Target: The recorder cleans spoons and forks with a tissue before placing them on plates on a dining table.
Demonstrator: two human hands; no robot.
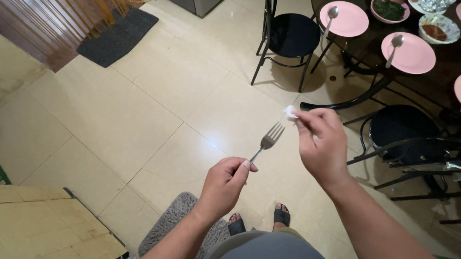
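Note:
My left hand (227, 181) grips the handle of a metal fork (269, 140), tines pointing up and away. My right hand (319, 143) is just right of the tines and pinches a small white wad of tissue (290, 112) between thumb and fingers. The tissue sits a little above and to the right of the fork tines, apart from them. Both hands are held in the air over a cream tiled floor.
A dark glass table (447, 60) at the upper right carries pink plates (411, 53) with spoons and bowls of food. Black metal chairs (293, 35) stand beside it. A grey rug (178, 224) lies by my feet, a dark mat (119, 36) upper left.

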